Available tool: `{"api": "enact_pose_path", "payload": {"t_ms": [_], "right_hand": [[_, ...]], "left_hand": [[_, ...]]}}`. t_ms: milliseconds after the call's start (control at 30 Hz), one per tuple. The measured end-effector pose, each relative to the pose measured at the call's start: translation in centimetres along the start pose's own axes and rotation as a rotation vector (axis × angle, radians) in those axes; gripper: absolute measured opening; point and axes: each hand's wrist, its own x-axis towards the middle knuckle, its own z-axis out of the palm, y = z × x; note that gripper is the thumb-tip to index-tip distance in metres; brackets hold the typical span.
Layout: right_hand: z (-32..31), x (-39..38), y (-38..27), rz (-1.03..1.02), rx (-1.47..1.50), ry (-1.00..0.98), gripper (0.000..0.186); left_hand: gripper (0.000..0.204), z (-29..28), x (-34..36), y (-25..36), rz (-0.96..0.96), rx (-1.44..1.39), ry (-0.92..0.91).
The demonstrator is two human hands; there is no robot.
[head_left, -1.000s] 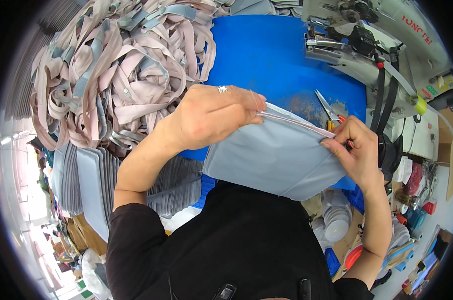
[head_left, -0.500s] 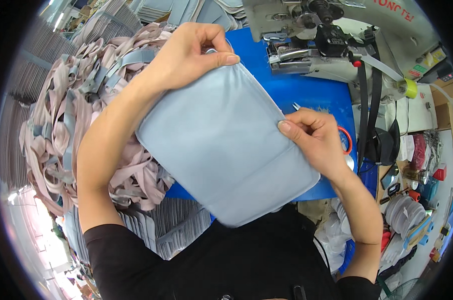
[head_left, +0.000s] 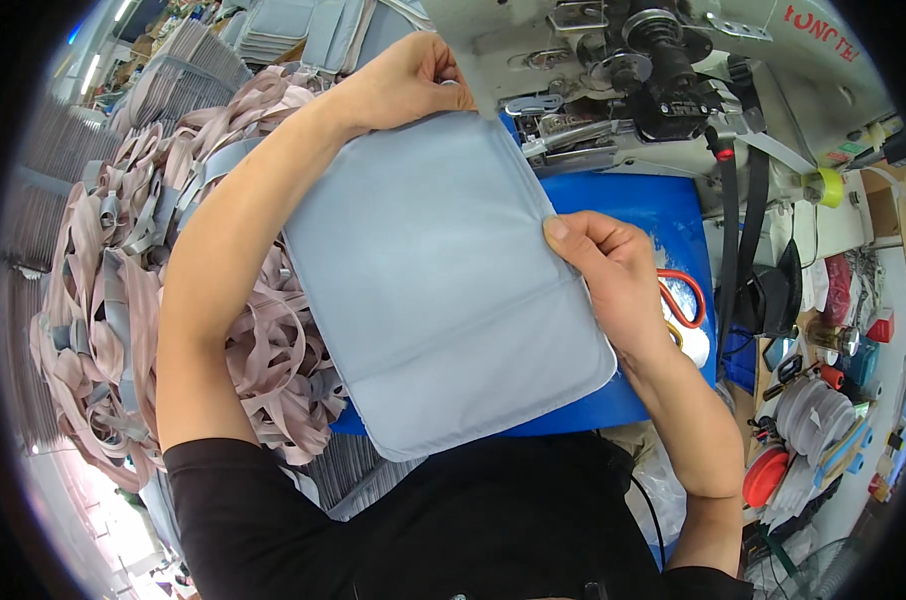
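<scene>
A light grey-blue fabric panel (head_left: pixel 438 270) with rounded corners and a seam across its lower part spreads before my chest. My left hand (head_left: pixel 421 82) grips its far edge, thumb pressed against curled fingers, close to the sewing machine (head_left: pixel 663 85). On the right edge, my right hand (head_left: pixel 613 270) pinches the panel between thumb and fingers. The panel's far right corner is partly hidden by the machine head. Beneath the panel lies a blue work surface (head_left: pixel 628 200).
Pink and grey fabric straps (head_left: pixel 123 290) are heaped at the left, beside stacked grey panels (head_left: pixel 183 65). Scissors with red handles (head_left: pixel 685 298) lie right of my right hand. Farther right are white spools (head_left: pixel 813 415) and assorted supplies.
The panel has turned clockwise, its lower end swinging left, and its far edge is now nearer the machine. Both hands keep their hold. The view has shifted slightly.
</scene>
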Motion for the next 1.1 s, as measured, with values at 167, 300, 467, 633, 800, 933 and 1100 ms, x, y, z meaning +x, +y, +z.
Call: {"api": "enact_pose_path", "payload": {"t_ms": [167,300,467,633,800,933,1100], "right_hand": [[-0.1,0.6,0.5,0.003,0.001,0.005,0.027],[-0.2,1.1,0.7,-0.021,-0.018,0.018,0.027],[-0.2,1.9,0.3,-0.072,-0.007,0.038,0.028],[0.1,2.1,1.1,-0.104,0.082,0.027,0.028],[-0.7,0.1,1.1,-0.141,-0.041,0.070,0.027],[0.5,2.2,0.7,-0.107,0.118,0.001,0.023],[0.7,4.8,0.6,-0.108,0.205,-0.037,0.021]], "left_hand": [[0.024,-0.4,0.1,-0.2,-0.043,0.000,-0.021],[0.031,-0.5,0.6,-0.1,-0.053,0.010,-0.034],[0.033,0.2,2.8,1.5,-0.017,0.037,-0.058],[0.033,0.9,3.6,2.7,0.013,0.061,-0.050],[0.033,0.7,2.9,2.4,0.015,0.124,0.043],[0.027,0.6,2.1,-0.5,0.087,0.057,0.179],[0.031,2.5,0.0,-0.5,-0.145,0.445,0.661]]}}
